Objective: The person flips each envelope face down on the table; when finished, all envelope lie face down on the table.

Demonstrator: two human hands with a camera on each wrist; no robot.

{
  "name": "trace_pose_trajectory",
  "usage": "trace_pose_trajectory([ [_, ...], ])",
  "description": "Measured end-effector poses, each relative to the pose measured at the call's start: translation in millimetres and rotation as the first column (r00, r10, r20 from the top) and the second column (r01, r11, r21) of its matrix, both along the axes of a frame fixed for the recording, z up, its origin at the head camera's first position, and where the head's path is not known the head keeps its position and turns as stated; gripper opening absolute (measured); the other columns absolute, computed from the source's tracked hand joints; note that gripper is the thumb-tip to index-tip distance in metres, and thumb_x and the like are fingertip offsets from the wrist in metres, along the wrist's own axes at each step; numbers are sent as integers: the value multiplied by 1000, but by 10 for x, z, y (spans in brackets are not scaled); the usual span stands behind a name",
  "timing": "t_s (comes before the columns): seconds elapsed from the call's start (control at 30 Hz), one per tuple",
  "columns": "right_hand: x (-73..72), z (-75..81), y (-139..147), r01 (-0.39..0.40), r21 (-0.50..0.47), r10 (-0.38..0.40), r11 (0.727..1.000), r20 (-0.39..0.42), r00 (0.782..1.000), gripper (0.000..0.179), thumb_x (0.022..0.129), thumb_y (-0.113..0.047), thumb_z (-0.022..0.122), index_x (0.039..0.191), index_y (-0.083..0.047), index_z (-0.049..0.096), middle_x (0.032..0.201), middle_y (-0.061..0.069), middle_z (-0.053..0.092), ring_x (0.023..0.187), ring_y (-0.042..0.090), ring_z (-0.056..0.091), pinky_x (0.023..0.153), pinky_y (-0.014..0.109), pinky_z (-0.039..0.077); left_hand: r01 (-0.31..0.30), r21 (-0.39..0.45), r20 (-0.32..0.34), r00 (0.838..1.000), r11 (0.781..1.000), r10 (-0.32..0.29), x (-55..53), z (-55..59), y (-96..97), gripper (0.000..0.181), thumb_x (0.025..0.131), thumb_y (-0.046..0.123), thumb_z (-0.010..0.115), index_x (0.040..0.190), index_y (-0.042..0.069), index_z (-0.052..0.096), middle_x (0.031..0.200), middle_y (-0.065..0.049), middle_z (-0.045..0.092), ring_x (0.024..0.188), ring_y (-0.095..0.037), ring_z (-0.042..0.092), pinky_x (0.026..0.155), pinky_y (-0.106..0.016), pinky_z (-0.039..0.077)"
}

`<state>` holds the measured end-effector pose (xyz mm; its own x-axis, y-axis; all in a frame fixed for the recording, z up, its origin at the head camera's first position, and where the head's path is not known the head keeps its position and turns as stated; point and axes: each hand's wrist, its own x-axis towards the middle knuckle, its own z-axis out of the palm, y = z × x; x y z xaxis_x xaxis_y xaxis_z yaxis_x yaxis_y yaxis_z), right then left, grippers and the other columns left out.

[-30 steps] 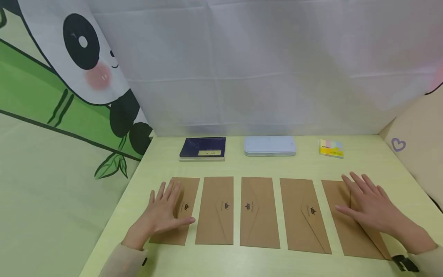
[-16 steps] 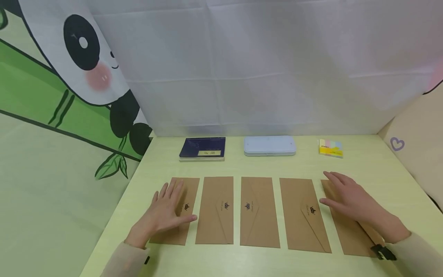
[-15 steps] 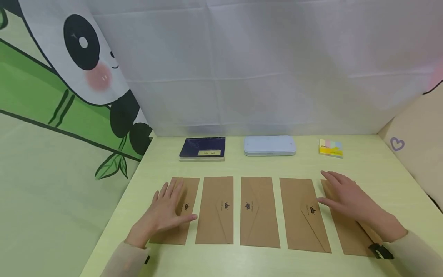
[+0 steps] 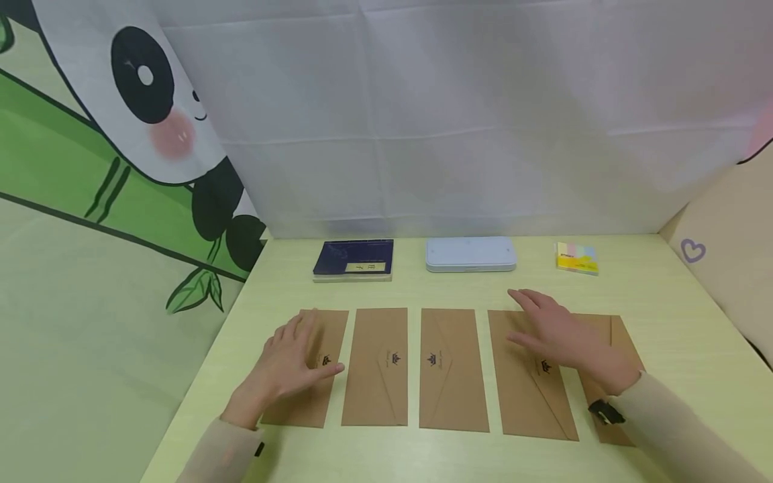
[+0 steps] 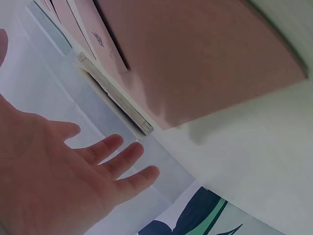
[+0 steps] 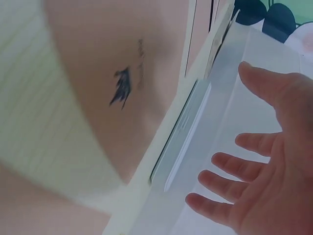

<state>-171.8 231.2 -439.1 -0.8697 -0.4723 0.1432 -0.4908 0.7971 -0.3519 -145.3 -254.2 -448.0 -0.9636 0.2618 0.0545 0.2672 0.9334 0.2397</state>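
Observation:
Several brown paper envelopes lie in a row on the table, most with a small black crown print. My left hand (image 4: 284,362) is over the leftmost envelope (image 4: 329,335), fingers spread and thumb out; the left wrist view shows its fingers apart with nothing in them. Above the fourth envelope (image 4: 537,402) my right hand (image 4: 561,335) hovers with fingers extended and holds nothing. Its forearm covers part of the rightmost envelope (image 4: 610,429). Between the hands lie the second envelope (image 4: 374,369) and the middle envelope (image 4: 453,389), both flat.
Along the back of the table (image 4: 471,292) sit a dark blue notebook (image 4: 350,255), a pale blue flat case (image 4: 471,253) and a yellow pack of sticky notes (image 4: 576,258). A white cloth (image 4: 453,134) hangs behind them. A panda-print cloth (image 4: 145,87) covers the left side.
My right hand has moved left, from the rightmost envelope to above the fourth one. My left hand has stayed almost in place, its fingers shifting slightly. The envelopes look unmoved.

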Motion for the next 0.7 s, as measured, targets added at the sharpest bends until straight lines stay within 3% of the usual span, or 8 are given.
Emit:
trace_pose_trajectory([
  [0.23, -84, -56, -433, -44, -9, 44, 999, -19, 999, 74, 84, -31, 74, 140, 3, 40, 134, 23, 45, 119, 42, 46, 93, 55, 39, -85, 56, 58, 995, 995, 82, -11, -26, -73, 109, 69, 72, 66, 147, 6, 28, 127, -28, 37, 111, -42, 42, 82, -56, 43],
  [0.5, -73, -105, -967, -98, 120, 97, 988, 14, 995, 68, 86, -41, 68, 138, -3, 46, 135, 13, 47, 124, 30, 44, 99, 44, 37, -165, 88, 85, 984, 982, 158, -59, -13, -155, 103, 72, 60, 74, 140, -6, 34, 120, -28, 40, 102, -40, 47, 84, -54, 44],
  [0.7, -74, -114, -1348, -165, 116, 169, 979, -27, 985, 50, 88, -36, 66, 122, 0, 58, 127, 15, 54, 118, 31, 47, 97, 46, 38, -191, 64, 157, 971, 979, 180, -76, 26, -187, 99, 71, 59, 75, 129, -14, 42, 111, -28, 44, 96, -38, 50, 82, -50, 45],
])
